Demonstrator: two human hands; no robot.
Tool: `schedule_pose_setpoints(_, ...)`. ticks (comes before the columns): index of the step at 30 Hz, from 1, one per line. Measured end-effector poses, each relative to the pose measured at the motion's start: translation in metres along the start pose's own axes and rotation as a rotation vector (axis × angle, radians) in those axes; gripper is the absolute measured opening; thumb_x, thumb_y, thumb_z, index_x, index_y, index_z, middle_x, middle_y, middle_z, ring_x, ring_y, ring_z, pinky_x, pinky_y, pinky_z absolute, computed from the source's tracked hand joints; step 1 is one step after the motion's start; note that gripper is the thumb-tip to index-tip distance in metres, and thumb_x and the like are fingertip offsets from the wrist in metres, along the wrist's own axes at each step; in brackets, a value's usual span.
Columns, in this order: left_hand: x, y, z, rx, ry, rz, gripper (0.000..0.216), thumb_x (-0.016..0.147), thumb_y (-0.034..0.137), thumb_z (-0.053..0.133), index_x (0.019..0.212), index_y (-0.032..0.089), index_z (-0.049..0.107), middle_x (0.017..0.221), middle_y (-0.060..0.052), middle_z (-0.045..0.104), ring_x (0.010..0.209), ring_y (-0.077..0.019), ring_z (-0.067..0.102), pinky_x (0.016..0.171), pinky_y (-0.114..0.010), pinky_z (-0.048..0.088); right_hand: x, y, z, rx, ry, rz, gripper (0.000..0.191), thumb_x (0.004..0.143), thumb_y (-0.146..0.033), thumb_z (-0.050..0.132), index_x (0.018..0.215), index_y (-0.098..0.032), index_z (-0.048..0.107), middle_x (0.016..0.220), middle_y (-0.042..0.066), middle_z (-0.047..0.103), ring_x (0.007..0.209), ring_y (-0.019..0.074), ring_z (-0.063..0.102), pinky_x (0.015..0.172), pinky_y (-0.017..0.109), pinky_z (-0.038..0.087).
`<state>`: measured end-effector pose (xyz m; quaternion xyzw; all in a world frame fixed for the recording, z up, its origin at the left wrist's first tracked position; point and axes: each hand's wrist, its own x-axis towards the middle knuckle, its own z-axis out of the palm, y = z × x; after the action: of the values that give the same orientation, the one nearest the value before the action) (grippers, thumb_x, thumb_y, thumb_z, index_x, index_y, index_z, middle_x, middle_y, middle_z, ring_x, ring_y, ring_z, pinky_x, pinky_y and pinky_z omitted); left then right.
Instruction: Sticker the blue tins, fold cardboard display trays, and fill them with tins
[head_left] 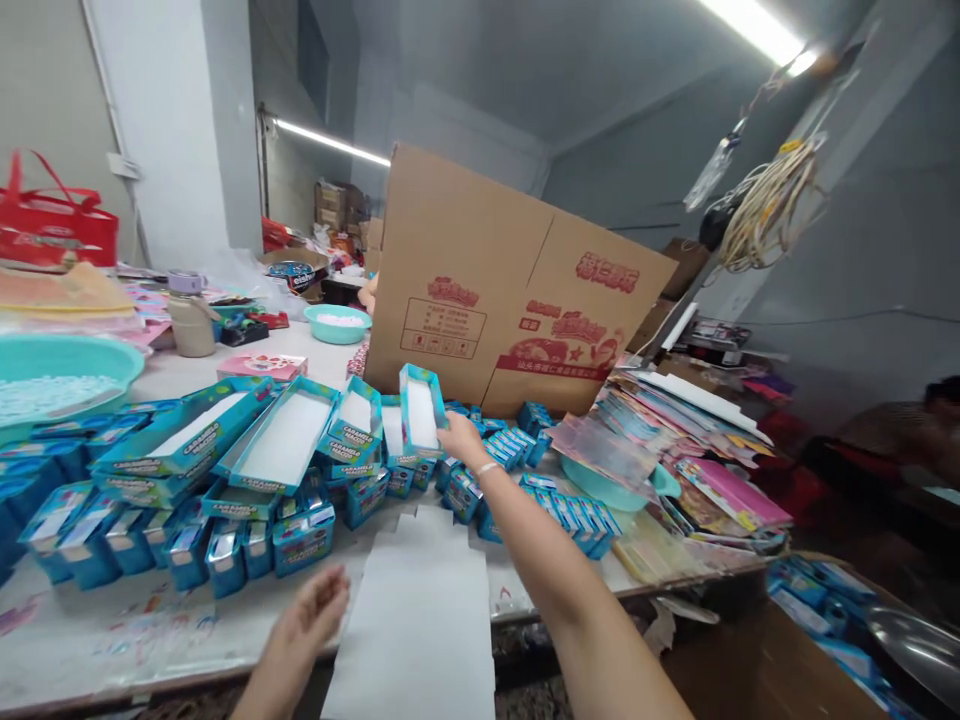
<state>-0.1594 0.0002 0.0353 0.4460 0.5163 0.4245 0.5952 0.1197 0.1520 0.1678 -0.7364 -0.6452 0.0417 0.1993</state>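
Centrally, the right hand (461, 440) is gripping the right edge of a blue tray (422, 408), which is extending up and left from its fingers. Nearer, the left hand (311, 612) is hovering, loosely uncurled, beside white card (420, 610).

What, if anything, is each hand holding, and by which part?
The right hand grips a blue open tray by its right side, near the lower end; the left hand holds nothing.

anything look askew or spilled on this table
No clear spill shows, but the open blue trays sit at uneven angles on the small blue packs, so they look haphazard. The pile of printed sheets on the right is also ragged, its edges unaligned.
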Motion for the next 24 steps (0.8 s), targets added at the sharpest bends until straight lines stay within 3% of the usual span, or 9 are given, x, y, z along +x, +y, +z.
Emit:
schedule_pose_setpoints(2, -0.001, -0.032, 0.004, 0.019, -0.093, -0.057, 0.086, 0.050, 0.076, 0.074, 0.114, 0.020, 0.062, 0.122, -0.018, 0.069, 0.124, -0.0393, 0.058, 0.099, -0.047, 0.052, 0.018, -0.012, 0.006, 0.033, 0.008, 0.041, 0.030, 0.090, -0.035, 0.057, 0.109, -0.013, 0.063, 0.096, 0.011, 0.072, 0.084, 0.0230, 0.065, 0.069, 0.027, 0.041)
schedule_pose_setpoints(5, 0.004, -0.063, -0.006, 0.024, -0.041, -0.040, 0.086, 0.055, 0.080, 0.068, 0.118, 0.021, 0.061, 0.123, -0.017, 0.069, 0.127, -0.0374, 0.056, 0.102, -0.046, 0.051, -0.001, -0.007, 0.013, 0.072, 0.067, 0.082, 0.052, 0.095, -0.054, 0.045, 0.128, -0.014, 0.054, 0.089, 0.008, 0.071, 0.082, 0.0222, 0.067, 0.068, 0.027, 0.043)
schedule_pose_setpoints(8, 0.018, -0.076, -0.017, 0.042, -0.028, -0.042, 0.092, 0.056, 0.078, 0.069, 0.124, 0.018, 0.056, 0.129, -0.020, 0.065, 0.128, -0.0379, 0.055, 0.105, -0.046, 0.048, -0.070, 0.024, 0.032, 0.061, 0.121, 0.118, 0.048, 0.101, -0.052, 0.028, 0.126, -0.021, 0.054, 0.084, 0.004, 0.070, 0.083, 0.0215, 0.067, 0.071, 0.027, 0.044)
schedule_pose_setpoints(11, 0.030, -0.083, -0.006, 0.127, -0.017, 0.002, 0.095, 0.065, 0.073, 0.065, 0.138, 0.016, 0.044, 0.148, -0.021, 0.047, 0.138, -0.0370, 0.043, 0.112, -0.048, 0.040, -0.150, 0.067, 0.069, -0.053, 0.132, 0.250, 0.036, 0.093, -0.051, 0.050, 0.106, -0.021, 0.063, 0.096, 0.012, 0.069, 0.095, 0.0297, 0.065, 0.076, 0.034, 0.047)
schedule_pose_setpoints(13, 0.031, -0.084, 0.013, 0.222, -0.007, 0.076, 0.094, 0.074, 0.068, 0.058, 0.146, 0.014, 0.033, 0.158, -0.020, 0.032, 0.145, -0.0348, 0.032, 0.118, -0.049, 0.031, -0.191, 0.085, 0.095, -0.148, 0.093, 0.332, 0.045, 0.083, -0.054, 0.064, 0.110, -0.018, 0.064, 0.111, 0.020, 0.065, 0.106, 0.0376, 0.060, 0.080, 0.042, 0.049)
schedule_pose_setpoints(15, 0.028, -0.083, 0.032, 0.332, -0.022, 0.150, 0.090, 0.080, 0.063, 0.054, 0.148, 0.010, 0.029, 0.160, -0.020, 0.026, 0.148, -0.0330, 0.024, 0.122, -0.049, 0.020, -0.213, 0.089, 0.115, -0.178, 0.078, 0.370, 0.050, 0.083, -0.052, 0.064, 0.118, -0.016, 0.061, 0.120, 0.023, 0.060, 0.112, 0.0404, 0.056, 0.085, 0.048, 0.048)
schedule_pose_setpoints(18, 0.020, -0.081, 0.048, 0.454, -0.017, 0.208, 0.084, 0.081, 0.059, 0.052, 0.146, 0.010, 0.033, 0.158, -0.020, 0.031, 0.149, -0.0325, 0.023, 0.123, -0.048, 0.016, -0.219, 0.079, 0.127, -0.160, 0.082, 0.393, 0.049, 0.089, -0.046, 0.057, 0.126, -0.013, 0.055, 0.125, 0.025, 0.057, 0.116, 0.0390, 0.053, 0.091, 0.051, 0.046)
schedule_pose_setpoints(21, 0.018, -0.079, 0.047, 0.465, 0.001, 0.197, 0.080, 0.083, 0.059, 0.052, 0.146, 0.014, 0.035, 0.158, -0.017, 0.033, 0.148, -0.0320, 0.025, 0.122, -0.048, 0.019, -0.213, 0.072, 0.121, -0.095, 0.124, 0.409, 0.045, 0.087, -0.040, 0.060, 0.121, -0.013, 0.054, 0.120, 0.024, 0.057, 0.115, 0.0394, 0.052, 0.093, 0.052, 0.045)
schedule_pose_setpoints(24, 0.020, -0.071, 0.041, 0.426, 0.014, 0.183, 0.080, 0.084, 0.059, 0.053, 0.147, 0.014, 0.034, 0.158, -0.017, 0.033, 0.148, -0.0311, 0.027, 0.122, -0.046, 0.020, -0.208, 0.078, 0.109, 0.282, 0.223, 0.395, 0.029, 0.082, -0.034, 0.062, 0.105, -0.019, 0.054, 0.111, 0.019, 0.061, 0.108, 0.0360, 0.055, 0.092, 0.049, 0.046)
